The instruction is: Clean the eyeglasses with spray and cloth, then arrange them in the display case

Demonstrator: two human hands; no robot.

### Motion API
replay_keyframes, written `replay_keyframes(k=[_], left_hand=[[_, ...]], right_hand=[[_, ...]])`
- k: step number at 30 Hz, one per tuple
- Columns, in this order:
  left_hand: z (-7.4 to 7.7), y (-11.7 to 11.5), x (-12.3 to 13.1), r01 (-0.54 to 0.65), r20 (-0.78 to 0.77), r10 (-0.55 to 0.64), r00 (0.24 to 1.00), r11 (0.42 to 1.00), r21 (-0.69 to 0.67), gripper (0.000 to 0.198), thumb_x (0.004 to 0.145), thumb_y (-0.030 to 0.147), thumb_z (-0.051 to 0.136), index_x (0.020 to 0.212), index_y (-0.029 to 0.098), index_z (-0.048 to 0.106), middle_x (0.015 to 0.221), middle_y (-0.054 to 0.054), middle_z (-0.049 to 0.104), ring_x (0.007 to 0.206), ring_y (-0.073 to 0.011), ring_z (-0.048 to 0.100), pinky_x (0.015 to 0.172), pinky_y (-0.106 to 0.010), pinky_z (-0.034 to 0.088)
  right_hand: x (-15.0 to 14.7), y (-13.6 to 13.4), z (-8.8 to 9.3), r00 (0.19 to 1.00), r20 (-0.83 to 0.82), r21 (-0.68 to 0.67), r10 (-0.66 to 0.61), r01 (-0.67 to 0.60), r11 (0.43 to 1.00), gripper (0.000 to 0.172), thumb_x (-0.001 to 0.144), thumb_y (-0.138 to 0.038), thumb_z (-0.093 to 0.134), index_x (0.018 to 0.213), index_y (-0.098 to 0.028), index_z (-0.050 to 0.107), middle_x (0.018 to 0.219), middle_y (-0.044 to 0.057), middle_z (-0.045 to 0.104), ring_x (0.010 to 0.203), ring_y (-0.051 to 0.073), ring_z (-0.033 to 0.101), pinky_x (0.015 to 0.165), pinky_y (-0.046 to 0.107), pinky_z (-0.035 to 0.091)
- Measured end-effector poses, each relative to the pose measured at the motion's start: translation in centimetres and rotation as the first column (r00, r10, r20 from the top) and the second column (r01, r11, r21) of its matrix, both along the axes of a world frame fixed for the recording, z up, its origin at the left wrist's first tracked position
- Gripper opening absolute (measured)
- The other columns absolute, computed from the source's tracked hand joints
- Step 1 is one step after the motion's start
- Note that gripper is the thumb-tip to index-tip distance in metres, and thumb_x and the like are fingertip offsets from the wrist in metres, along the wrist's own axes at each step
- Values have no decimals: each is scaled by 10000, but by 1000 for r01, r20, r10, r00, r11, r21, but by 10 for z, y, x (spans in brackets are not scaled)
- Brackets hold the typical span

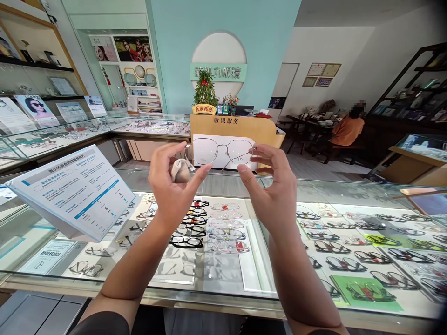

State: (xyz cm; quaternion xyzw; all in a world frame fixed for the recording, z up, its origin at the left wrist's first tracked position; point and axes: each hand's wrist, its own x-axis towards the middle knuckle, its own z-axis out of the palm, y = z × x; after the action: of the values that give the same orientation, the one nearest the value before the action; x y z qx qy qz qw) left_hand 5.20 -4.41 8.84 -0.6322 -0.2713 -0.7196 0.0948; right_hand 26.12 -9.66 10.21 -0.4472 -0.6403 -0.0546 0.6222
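I hold up a pair of thin metal-rimmed glasses [223,152] in front of me, above a glass display counter [226,288]. My left hand [172,184] pinches the left side of the frame between thumb and fingers, with a small beige cloth [179,170] tucked in its palm. My right hand [272,186] pinches the right side of the frame at the hinge. The lenses face me, level and clear.
Under the counter glass lie several rows of spectacle frames [195,228]. A tilted printed sign [75,188] stands at the left. A wooden cashier desk [232,128] with a small potted tree [205,90] is behind. A person in orange [347,130] sits at the back right.
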Motion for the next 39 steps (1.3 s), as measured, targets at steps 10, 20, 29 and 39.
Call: replay_keyframes(k=[10, 20, 29, 39], left_hand=[[-3, 7, 2, 65, 43, -59, 997, 987, -148, 564, 918, 511, 894, 1390, 274, 695, 1328, -79, 726, 1210, -274, 711, 1038, -455, 613], [-4, 9, 7, 140, 68, -131, 989, 978, -152, 610, 922, 526, 894, 1409, 276, 627, 1418, -115, 739, 1243, -276, 758, 1029, -428, 654], [-6, 13, 9, 104, 87, -97, 992, 991, -88, 654, 928, 569, 884, 1437, 298, 578, 1426, -106, 699, 1326, -304, 727, 1013, -433, 652], [-10, 12, 12, 7, 132, -12, 991, 999, 38, 685, 919, 563, 888, 1458, 286, 569, 1469, -126, 637, 1392, -340, 670, 971, -453, 640]], right_hand=[[-7, 7, -7, 992, 71, 299, -102, 76, 951, 435, 1025, -369, 767, 1434, -339, 622, 1329, 109, 737, 1220, 317, 731, 843, 484, 694], [-12, 3, -11, 994, 60, 229, -86, 70, 971, 497, 1023, -463, 750, 1483, -374, 585, 1440, 143, 697, 1384, 401, 648, 942, 613, 695], [-16, 3, -11, 996, 49, 222, -80, 67, 973, 529, 1018, -428, 750, 1511, -357, 572, 1440, 149, 699, 1361, 389, 663, 926, 600, 703], [-18, 6, -10, 998, 44, 206, -40, 30, 978, 510, 1037, -368, 720, 1530, -343, 596, 1420, 143, 734, 1336, 344, 718, 907, 516, 705]])
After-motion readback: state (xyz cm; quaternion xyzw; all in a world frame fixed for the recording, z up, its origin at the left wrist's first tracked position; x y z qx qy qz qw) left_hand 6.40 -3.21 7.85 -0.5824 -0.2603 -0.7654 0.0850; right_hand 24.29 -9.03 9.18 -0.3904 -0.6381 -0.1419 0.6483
